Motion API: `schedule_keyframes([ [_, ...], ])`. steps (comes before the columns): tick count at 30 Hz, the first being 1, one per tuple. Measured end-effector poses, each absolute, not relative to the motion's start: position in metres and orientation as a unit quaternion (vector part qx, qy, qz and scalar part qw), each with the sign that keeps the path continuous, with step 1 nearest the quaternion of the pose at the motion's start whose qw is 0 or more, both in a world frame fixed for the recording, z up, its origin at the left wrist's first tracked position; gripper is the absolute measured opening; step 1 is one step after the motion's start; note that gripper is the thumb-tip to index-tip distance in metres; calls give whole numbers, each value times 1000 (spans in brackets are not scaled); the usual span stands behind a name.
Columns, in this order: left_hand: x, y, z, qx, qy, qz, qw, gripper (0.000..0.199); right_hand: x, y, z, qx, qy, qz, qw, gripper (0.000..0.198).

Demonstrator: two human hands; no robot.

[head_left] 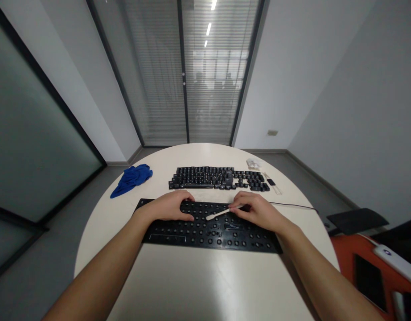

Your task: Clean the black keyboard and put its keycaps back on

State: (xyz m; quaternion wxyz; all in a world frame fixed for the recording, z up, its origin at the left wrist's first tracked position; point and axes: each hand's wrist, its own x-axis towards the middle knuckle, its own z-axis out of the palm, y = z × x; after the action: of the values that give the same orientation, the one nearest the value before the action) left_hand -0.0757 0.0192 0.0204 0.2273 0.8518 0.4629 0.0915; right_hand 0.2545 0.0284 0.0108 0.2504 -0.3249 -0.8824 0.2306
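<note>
A black keyboard base (208, 243) with its keycaps off lies across the round table, rows of key posts bare. My left hand (170, 206) grips its far edge on the left, fingers over the rim and thumb on the top face. Between the thumb and fingers of my right hand (255, 209) is a thin white cotton swab (219, 214). It slants down to the left, its wider tip at the middle of the key posts; whether the tip touches them I cannot tell. Removed black keycaps (205, 176) stand in keyboard order just beyond the base.
A crumpled blue cloth (133, 178) lies at the left. Far right are a small clear bag (253, 163) and a wire keycap puller (271, 183). A black cable (294, 205) runs off the right edge. Beside the table, an orange seat (347, 258) holds a phone (370, 281) and a white power strip (397, 261).
</note>
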Motion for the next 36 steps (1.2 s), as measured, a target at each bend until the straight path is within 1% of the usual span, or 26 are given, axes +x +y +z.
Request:
schedule_keyframes([
  [7, -77, 19, 22, 849, 466, 93, 232, 54, 256, 27, 14, -320, -879, 243, 257, 14],
  [18, -79, 19, 21, 847, 467, 98, 233, 54, 258, 27, 16, -319, -881, 259, 235, 14],
  [23, -79, 18, 22, 848, 466, 97, 234, 54, 259, 28, 17, -318, -883, 259, 229, 15],
  [30, -78, 18, 23, 846, 467, 94, 237, 54, 259, 27, 15, -306, -875, 289, 240, 18],
  [36, -79, 19, 21, 847, 466, 100, 235, 55, 255, 24, 17, -299, -885, 276, 225, 18],
])
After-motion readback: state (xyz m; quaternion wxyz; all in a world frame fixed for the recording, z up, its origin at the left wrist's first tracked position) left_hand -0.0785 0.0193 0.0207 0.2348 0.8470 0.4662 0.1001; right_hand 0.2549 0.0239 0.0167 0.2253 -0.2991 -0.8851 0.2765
